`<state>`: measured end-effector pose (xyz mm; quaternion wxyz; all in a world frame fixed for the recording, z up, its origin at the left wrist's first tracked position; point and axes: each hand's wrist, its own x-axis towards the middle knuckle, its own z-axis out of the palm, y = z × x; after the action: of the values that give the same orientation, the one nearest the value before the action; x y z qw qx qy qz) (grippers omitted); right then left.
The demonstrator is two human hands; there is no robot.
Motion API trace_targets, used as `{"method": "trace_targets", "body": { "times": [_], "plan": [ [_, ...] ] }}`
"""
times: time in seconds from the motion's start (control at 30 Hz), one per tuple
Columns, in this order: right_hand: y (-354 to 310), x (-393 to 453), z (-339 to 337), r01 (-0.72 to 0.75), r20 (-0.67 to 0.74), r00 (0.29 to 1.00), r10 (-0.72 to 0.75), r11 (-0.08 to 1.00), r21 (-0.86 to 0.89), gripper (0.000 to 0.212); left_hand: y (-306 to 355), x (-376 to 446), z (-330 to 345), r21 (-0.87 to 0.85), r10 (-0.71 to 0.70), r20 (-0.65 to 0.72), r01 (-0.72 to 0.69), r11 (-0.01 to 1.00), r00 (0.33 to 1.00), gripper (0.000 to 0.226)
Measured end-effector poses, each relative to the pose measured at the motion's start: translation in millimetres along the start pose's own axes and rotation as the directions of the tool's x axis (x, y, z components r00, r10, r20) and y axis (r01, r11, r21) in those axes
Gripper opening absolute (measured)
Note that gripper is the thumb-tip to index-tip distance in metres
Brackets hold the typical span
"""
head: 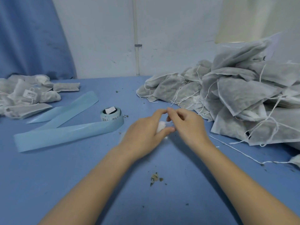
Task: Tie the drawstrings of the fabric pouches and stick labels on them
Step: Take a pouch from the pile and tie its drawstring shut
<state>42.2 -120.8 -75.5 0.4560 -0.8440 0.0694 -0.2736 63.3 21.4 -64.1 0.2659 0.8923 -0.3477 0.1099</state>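
Scanning for print now, and I can't read a single word. The label roll (pixel 110 114) on the bench (pixel 97 176) carries dark marks along its outer side, possibly digits or barcode lines, but too small and blurred for me to make out. Over on the far left, a white label (pixel 29 94) sits on one tied pouch (pixel 37 95) with grey printed lines across it, and those won't resolve into letters either.
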Motion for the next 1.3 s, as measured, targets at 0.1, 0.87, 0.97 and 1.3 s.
{"method": "trace_targets", "body": {
  "times": [0.1,0.87,0.97,1.3],
  "plan": [
    [3.0,1.8,-0.6,-0.017,-0.023,1.000,0.017,1.000,-0.007,0.047,-5.5,1.2,-9.6,0.181,0.111,-0.048,-0.101,0.978,0.993,0.047],
    [-23.0,-23.5,18.5,-0.588,0.560,0.808,0.182,0.305,0.749,0.046,-2.0,-10.3,8.2,-0.532,-0.329,-0.316,0.121,0.838,0.890,0.007],
    [-25.2,-24.4,17.2,-0.544,0.570,0.804,0.170,0.597,0.589,0.054,-4.2,-12.1,7.7,-0.564,-0.369,-0.317,0.140,0.814,0.874,0.011],
    [-26.7,-28.6,21.1,-0.160,0.339,0.937,0.080,0.963,0.217,0.044,-7.1,-8.5,5.6,-0.458,-0.410,-0.313,0.242,0.855,0.857,0.019]
  ]
}}
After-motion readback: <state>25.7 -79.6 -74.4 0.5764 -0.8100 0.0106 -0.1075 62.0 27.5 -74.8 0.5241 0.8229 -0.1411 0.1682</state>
